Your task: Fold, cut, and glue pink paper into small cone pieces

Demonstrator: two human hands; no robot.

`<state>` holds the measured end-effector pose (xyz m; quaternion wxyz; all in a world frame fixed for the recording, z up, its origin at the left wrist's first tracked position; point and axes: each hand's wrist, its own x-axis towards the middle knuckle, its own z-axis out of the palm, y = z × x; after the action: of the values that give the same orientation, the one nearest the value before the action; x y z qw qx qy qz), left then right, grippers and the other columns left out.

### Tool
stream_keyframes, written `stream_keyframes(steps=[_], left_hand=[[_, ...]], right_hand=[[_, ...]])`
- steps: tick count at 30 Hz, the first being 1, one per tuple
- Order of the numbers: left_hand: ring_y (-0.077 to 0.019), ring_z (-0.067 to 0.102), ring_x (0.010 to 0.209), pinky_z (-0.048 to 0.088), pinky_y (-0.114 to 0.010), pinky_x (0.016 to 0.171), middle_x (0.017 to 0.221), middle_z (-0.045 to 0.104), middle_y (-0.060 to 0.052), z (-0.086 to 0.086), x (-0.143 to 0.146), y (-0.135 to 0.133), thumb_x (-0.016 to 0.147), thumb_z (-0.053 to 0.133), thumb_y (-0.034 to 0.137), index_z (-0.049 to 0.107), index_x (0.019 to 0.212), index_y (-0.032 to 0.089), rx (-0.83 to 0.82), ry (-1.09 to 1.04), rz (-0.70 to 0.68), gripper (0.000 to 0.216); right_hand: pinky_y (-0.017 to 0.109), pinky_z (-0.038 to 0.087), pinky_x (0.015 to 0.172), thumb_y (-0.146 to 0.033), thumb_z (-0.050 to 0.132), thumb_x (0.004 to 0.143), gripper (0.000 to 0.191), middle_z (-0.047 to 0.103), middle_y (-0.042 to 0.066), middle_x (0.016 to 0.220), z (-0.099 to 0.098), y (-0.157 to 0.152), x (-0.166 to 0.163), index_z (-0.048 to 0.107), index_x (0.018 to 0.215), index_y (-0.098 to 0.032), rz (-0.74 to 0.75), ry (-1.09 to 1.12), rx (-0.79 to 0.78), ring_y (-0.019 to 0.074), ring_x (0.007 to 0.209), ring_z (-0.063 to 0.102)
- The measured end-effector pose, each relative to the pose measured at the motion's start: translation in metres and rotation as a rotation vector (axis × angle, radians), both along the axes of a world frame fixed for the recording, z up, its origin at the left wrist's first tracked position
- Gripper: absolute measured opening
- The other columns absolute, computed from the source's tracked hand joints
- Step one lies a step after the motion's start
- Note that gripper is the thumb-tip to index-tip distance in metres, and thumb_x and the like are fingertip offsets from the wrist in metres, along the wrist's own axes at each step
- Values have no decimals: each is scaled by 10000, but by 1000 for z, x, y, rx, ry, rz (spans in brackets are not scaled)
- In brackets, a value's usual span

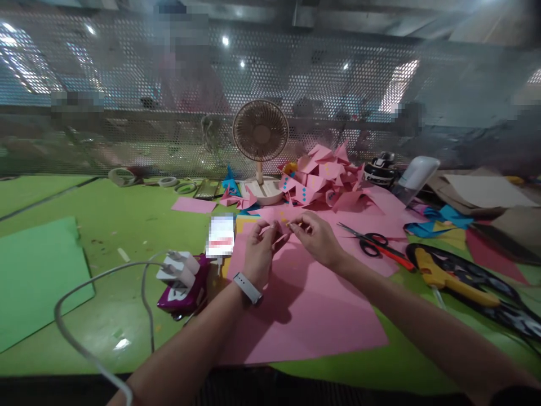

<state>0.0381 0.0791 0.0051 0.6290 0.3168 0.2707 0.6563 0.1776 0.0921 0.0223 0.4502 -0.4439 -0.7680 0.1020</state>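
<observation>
Above a large pink paper sheet, my left hand, with a watch band on its wrist, is closed with bent fingers. Close beside it, my right hand pinches with thumb and forefinger. The fingertips of both hands nearly meet; whatever lies in them is too small to make out. Small yellow bits show just behind the fingertips. Scissors with red and black handles lie right of my right hand. A lit phone is left of my left hand.
A fan stands behind, beside a heap of folded pink paper. A yellow glue gun lies at the right. Plug adapters sit on a purple box, with a white cable looping left. Green paper lies far left.
</observation>
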Motion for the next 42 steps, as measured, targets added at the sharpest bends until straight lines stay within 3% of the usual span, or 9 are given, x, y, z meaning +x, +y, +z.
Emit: stream_keyframes(steps=[6, 13, 20, 28, 35, 42], left_hand=[[-87, 607, 679, 495, -360, 841, 749, 615, 35, 1, 2, -3, 681, 713, 228, 480, 800, 186, -8, 3, -6, 265], [-78, 593, 715, 487, -348, 868, 763, 601, 34, 1, 2, -5, 701, 690, 205, 482, 774, 179, -10, -14, -13, 221], [-74, 588, 669, 496, -346, 856, 689, 589, 55, 0, 5, -7, 682, 705, 201, 452, 766, 188, -25, -64, -27, 267], [-101, 628, 749, 466, -355, 907, 751, 621, 32, 3, 8, -11, 703, 675, 193, 444, 770, 192, -33, -105, -57, 240], [-81, 593, 677, 483, -319, 864, 558, 389, 113, 2, 10, -11, 619, 749, 130, 362, 703, 196, 1, -30, -28, 401], [-48, 513, 576, 499, -246, 752, 541, 356, 128, -1, 11, -10, 618, 773, 194, 332, 722, 206, -1, 22, -34, 454]], right_hand=[[307, 464, 686, -251, 505, 853, 113, 570, 55, 851, -3, -4, -1, 601, 829, -198, -59, -38, 123, 179, 779, 557], [405, 416, 924, -219, 528, 832, 99, 524, 94, 1087, -4, -5, -2, 625, 838, -202, -110, -54, 268, 229, 1055, 494], [440, 404, 929, -232, 541, 817, 95, 479, 106, 1189, -8, -5, -4, 630, 817, -197, -154, -51, 280, 241, 1064, 473], [450, 386, 956, -211, 528, 811, 71, 475, 106, 1216, -10, -3, -4, 594, 787, -205, -147, -24, 247, 249, 1139, 441], [444, 370, 970, -187, 506, 809, 59, 511, 105, 1181, -12, -7, -7, 560, 812, -209, -136, -30, 228, 243, 1147, 443], [416, 352, 985, -175, 504, 801, 58, 509, 125, 1205, -13, -10, -9, 551, 827, -194, -158, -79, 255, 238, 1171, 431]])
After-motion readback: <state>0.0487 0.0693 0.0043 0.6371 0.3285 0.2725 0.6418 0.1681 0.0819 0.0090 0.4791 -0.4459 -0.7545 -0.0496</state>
